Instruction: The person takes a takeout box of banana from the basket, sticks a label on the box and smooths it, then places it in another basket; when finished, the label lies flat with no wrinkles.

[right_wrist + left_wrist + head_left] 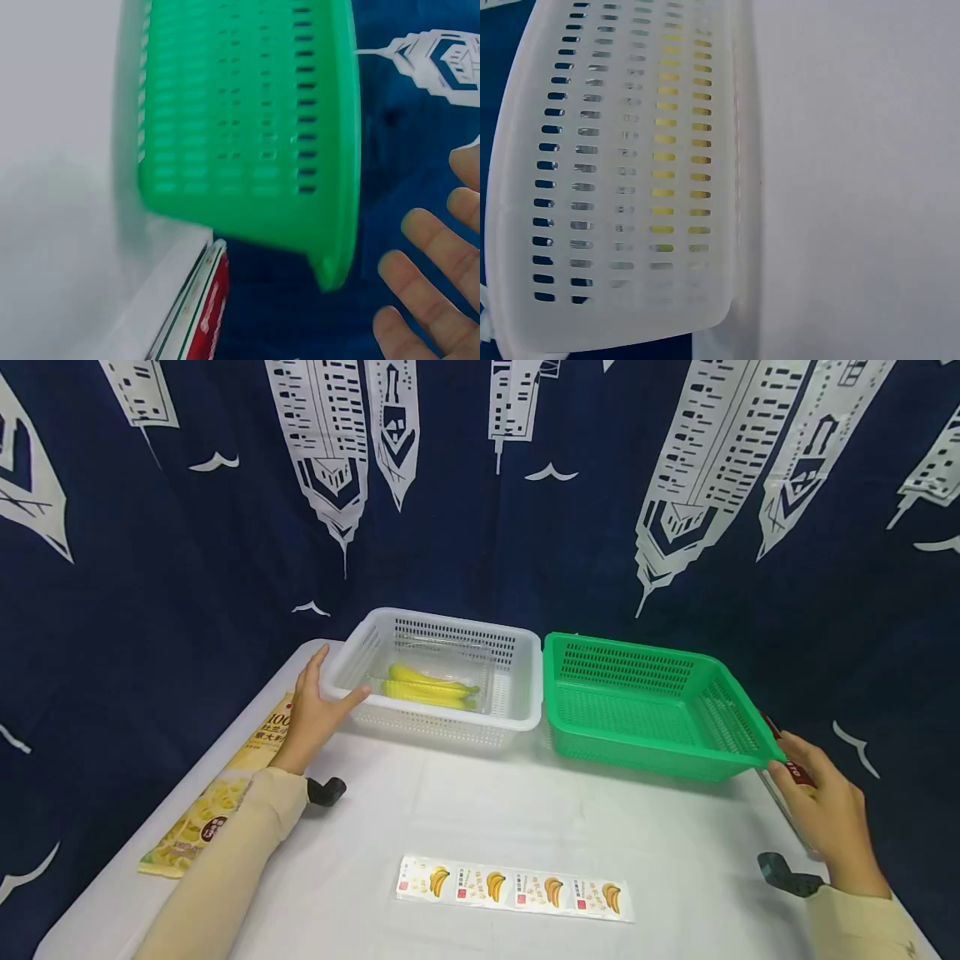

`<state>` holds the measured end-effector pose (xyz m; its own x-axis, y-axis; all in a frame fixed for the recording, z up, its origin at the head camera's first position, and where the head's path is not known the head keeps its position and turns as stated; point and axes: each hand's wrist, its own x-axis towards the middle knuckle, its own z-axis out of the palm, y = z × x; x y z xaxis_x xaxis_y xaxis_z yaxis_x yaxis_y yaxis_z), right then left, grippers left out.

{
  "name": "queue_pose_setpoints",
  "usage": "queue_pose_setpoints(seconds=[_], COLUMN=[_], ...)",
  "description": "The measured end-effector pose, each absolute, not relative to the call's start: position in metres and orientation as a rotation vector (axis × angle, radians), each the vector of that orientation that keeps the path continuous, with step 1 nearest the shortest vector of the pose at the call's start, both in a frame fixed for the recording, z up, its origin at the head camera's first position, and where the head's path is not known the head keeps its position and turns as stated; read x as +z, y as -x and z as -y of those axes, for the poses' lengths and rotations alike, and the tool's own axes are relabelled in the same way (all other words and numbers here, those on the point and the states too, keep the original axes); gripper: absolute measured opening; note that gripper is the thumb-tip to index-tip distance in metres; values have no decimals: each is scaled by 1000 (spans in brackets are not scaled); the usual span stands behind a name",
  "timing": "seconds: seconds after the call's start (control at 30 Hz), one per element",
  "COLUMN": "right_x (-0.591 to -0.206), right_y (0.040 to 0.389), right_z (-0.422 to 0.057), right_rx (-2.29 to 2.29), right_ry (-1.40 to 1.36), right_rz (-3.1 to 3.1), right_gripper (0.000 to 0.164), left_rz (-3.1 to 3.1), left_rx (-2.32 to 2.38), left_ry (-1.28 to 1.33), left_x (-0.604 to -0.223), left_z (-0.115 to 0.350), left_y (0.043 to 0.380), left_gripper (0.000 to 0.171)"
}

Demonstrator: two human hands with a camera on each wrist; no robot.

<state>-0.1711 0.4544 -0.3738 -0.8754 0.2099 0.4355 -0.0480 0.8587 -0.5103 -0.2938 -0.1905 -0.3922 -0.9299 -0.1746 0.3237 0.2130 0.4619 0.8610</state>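
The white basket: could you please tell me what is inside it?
Inside the white basket, a clear plastic container holds yellow, banana-like pieces. Whatever lies directly beneath those pieces is covered and cannot be seen.

Soft light, faint shadows

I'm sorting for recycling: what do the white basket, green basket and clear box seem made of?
White basket: likely moulded plastic, satin; its slotted wall looks translucent. Green basket: likely plastic too, slightly glossy; even colour, regular slots. Clear box: probably thin plastic, shiny; see-through with glints.
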Motion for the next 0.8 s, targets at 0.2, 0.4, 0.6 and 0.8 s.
queue_pose_setpoints(seconds=[0.2,0.4,0.6,0.8], right_x=[-361,-351,-344,-343], right_y=[186,202,219,236], right_z=[-449,-440,-426,-408], right_rx=[869,1083,1377,1565], right_ry=[-86,-202,-358,-550], right_rz=[2471,2519,2519,2459], right_gripper=[57,59,54,48], left_rz=[2264,2231,2175,2076], left_rx=[-1738,-1818,-1854,-1963], left_ry=[23,1,-35,-32], left_x=[-400,-411,-419,-422], left_z=[192,190,186,182], left_y=[306,315,318,320], left_gripper=[105,104,93,88])
